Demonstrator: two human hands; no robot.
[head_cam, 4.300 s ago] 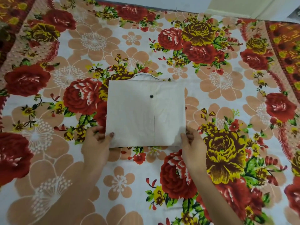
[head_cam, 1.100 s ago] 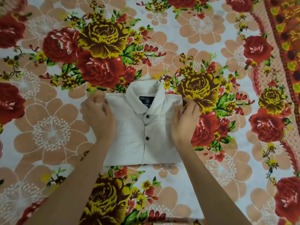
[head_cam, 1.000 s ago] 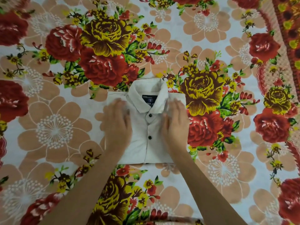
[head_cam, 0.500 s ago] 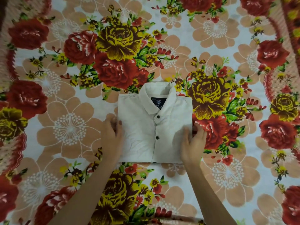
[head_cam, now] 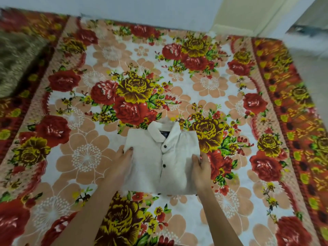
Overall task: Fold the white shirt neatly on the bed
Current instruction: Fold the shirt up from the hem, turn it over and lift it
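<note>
The white shirt [head_cam: 170,157] lies folded into a compact rectangle on the bed, collar up and facing away from me, with two dark buttons showing down its front. My left hand [head_cam: 122,164] grips the shirt's left edge, thumb on top of the cloth. My right hand [head_cam: 201,167] grips the right edge, fingers curled over the fold. The shirt's near edge looks slightly raised off the bed.
A floral bedspread [head_cam: 88,157] with red and yellow roses covers the bed. A brownish-green blanket or cushion [head_cam: 16,59] sits at the far left corner. A pale wall [head_cam: 142,8] runs behind the bed, with floor past its right edge [head_cam: 316,71].
The shirt was turned over from back-up to collar-up, then smoothed with flat palms. My hands have since slid to its side edges and now grip them. The view has tilted up toward the wall.
</note>
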